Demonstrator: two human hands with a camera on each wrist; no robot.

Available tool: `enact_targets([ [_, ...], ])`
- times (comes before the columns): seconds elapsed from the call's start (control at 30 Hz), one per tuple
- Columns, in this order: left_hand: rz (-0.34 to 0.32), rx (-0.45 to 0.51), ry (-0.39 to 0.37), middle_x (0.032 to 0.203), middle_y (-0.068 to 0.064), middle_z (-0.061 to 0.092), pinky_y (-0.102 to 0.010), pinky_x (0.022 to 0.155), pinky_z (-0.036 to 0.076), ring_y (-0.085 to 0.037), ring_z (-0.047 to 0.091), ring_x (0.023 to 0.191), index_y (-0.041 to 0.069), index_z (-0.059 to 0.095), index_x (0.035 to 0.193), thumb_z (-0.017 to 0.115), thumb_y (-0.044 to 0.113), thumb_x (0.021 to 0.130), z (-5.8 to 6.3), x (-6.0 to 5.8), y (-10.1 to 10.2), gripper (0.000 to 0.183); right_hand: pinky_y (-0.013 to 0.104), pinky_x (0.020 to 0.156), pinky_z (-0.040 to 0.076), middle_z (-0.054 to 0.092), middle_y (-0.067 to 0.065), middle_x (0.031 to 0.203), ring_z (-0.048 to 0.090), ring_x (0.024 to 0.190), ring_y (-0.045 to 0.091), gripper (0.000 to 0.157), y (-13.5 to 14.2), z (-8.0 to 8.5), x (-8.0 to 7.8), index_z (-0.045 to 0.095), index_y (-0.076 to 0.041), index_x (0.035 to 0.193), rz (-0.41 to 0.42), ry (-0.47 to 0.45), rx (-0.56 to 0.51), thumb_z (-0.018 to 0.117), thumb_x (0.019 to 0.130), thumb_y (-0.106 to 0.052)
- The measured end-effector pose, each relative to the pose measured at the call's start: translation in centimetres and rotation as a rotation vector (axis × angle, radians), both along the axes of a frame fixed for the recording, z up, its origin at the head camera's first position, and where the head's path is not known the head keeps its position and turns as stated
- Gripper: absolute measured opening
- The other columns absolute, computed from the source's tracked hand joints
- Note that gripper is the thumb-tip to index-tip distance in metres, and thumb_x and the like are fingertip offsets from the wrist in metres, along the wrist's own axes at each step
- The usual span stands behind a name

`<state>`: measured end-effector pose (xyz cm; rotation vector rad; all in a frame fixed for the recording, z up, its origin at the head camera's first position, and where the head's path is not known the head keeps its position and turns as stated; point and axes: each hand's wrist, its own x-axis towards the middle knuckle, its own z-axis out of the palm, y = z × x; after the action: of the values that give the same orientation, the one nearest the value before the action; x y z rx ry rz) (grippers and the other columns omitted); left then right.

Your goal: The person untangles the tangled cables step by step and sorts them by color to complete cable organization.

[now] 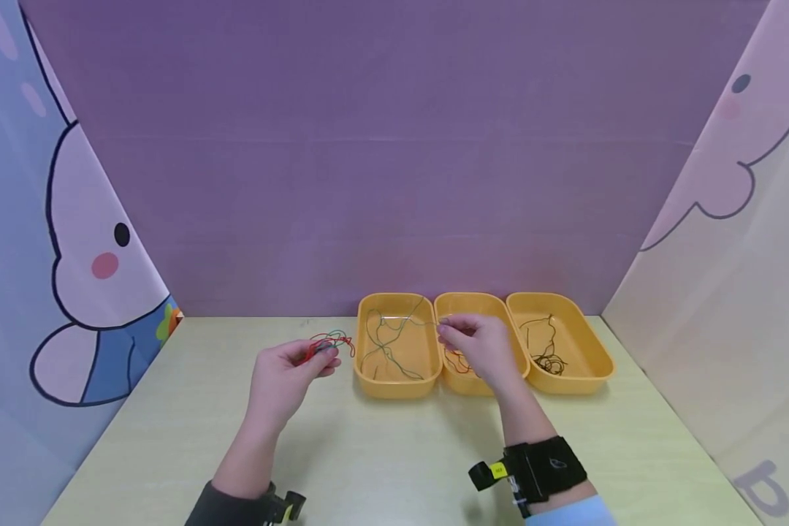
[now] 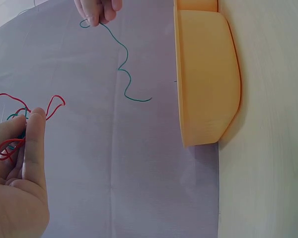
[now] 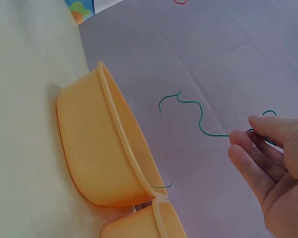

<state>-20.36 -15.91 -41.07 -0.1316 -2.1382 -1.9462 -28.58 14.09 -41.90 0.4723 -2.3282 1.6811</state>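
My left hand [image 1: 283,380] holds a loose tangle of red and green wires [image 1: 332,339] between thumb and fingers, left of the yellow trays. In the left wrist view, red wire ends [image 2: 55,101] stick out past the fingertips. Over the trays, my right hand [image 1: 483,349] pinches a single thin green wire [image 3: 200,116]. Its wavy free length reaches out from the fingertips, and a small loop shows behind the thumb. More green wires [image 1: 384,343] lie in the left tray [image 1: 397,390], below and left of the right hand.
The middle tray [image 1: 476,386], partly hidden by my right arm, contains red wires [image 1: 459,363]. Black wires [image 1: 549,363] lie coiled in the right tray [image 1: 598,361]. All three trays stand side by side at the back of the pale table [image 1: 381,460], before a purple backdrop [image 1: 394,161].
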Motion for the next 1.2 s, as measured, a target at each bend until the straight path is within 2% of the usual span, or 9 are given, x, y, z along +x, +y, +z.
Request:
enact_targets([
  [0.13, -0.003, -0.001, 0.019, 0.091, -0.015, 0.070, -0.029, 0.071, 0.058, -0.025, 0.068, 0.077, -0.001, 0.071, 0.101, 0.074, 0.013, 0.085, 0.0, 0.0, 0.0, 0.022, 0.031, 0.061, 0.059, 0.071, 0.004, 0.082, 0.067, 0.072, 0.021, 0.011, -0.3, 0.1, -0.5, 0.074, -0.007, 0.094, -0.014, 0.034, 0.093, 0.073, 0.086, -0.015],
  [0.33, -0.024, 0.032, 0.065, 0.092, -0.022, 0.069, -0.032, 0.069, 0.058, -0.027, 0.067, 0.076, -0.003, 0.070, 0.099, 0.073, 0.009, 0.085, -0.1, -0.1, 0.0, 0.019, 0.029, 0.058, 0.058, 0.071, -0.002, 0.080, 0.065, 0.068, 0.010, 0.007, -1.0, 0.3, -1.2, 0.075, -0.012, 0.092, -0.041, 0.085, 0.241, 0.072, 0.087, -0.016],
  [0.57, -0.019, 0.028, 0.046, 0.090, -0.018, 0.070, -0.032, 0.070, 0.058, -0.027, 0.067, 0.076, -0.001, 0.071, 0.098, 0.074, 0.011, 0.085, -0.2, 0.0, 0.1, 0.018, 0.030, 0.059, 0.057, 0.069, -0.003, 0.076, 0.062, 0.065, 0.006, 0.007, -2.1, 0.3, -2.0, 0.075, -0.011, 0.091, -0.076, 0.097, 0.342, 0.073, 0.086, -0.016],
  [0.77, -0.016, 0.015, 0.030, 0.091, -0.019, 0.069, -0.030, 0.071, 0.058, -0.026, 0.067, 0.076, -0.001, 0.071, 0.099, 0.075, 0.014, 0.084, -0.2, -0.1, 0.0, 0.022, 0.028, 0.058, 0.055, 0.068, -0.005, 0.075, 0.061, 0.066, 0.005, 0.006, -3.3, -0.5, -2.7, 0.074, -0.012, 0.089, -0.081, 0.068, 0.430, 0.072, 0.088, -0.017],
  [1.0, -0.018, 0.025, 0.036, 0.088, -0.018, 0.070, -0.031, 0.070, 0.058, -0.031, 0.067, 0.076, -0.001, 0.072, 0.097, 0.077, 0.015, 0.083, -0.3, -0.2, 0.1, 0.022, 0.027, 0.060, 0.055, 0.067, -0.006, 0.078, 0.060, 0.070, 0.007, 0.007, -4.6, -1.8, -3.0, 0.073, -0.012, 0.091, -0.044, 0.019, 0.483, 0.071, 0.088, -0.018],
  [1.2, -0.017, 0.023, 0.051, 0.089, -0.020, 0.069, -0.032, 0.070, 0.058, -0.028, 0.067, 0.075, 0.000, 0.072, 0.097, 0.077, 0.015, 0.082, -0.2, -0.2, 0.0, 0.022, 0.026, 0.061, 0.054, 0.066, -0.010, 0.079, 0.059, 0.071, 0.005, 0.006, -5.1, -2.7, -3.1, 0.073, -0.020, 0.087, 0.017, 0.008, 0.536, 0.072, 0.088, -0.026],
])
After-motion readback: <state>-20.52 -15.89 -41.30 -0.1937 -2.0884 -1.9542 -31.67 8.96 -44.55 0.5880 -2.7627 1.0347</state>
